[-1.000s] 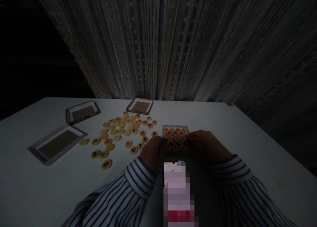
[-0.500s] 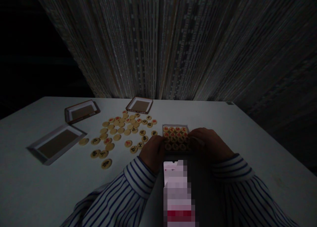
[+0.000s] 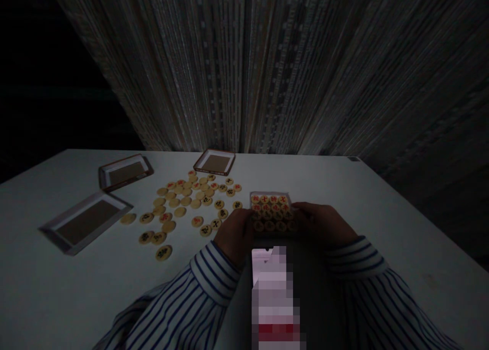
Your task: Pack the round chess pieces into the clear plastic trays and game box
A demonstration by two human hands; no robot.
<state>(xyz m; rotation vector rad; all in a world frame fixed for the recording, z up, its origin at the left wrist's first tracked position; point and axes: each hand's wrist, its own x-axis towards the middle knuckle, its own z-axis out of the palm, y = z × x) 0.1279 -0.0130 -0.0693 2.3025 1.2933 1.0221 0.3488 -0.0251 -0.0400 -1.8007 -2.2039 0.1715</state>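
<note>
In the middle of the head view is a small open box (image 3: 269, 192) with rows of round Chinese chess pieces (image 3: 272, 208) inside, the visible characters mostly red. My left hand (image 3: 236, 234) grips the box's left side, its fingers bent and partly in shadow. At the opposite side, my right hand (image 3: 324, 222) is closed around the right edge; its fingertips are dark and partly hidden. To the left of the box, many loose chess pieces (image 3: 180, 212) lie scattered, some with black or red characters up, others blank side up.
Three shallow box parts stand on the white table (image 3: 305, 174): a pale one (image 3: 124, 206) at left, a brown-edged one (image 3: 147, 174) behind it, another (image 3: 214, 173) at the back. A lit phone (image 3: 262, 261) is below my hands. A string curtain (image 3: 244, 85) hangs behind.
My right hand's fingers have shifted from over the pieces at the box's right to its right edge. The left hand stays on the box. Loose pieces look unchanged.
</note>
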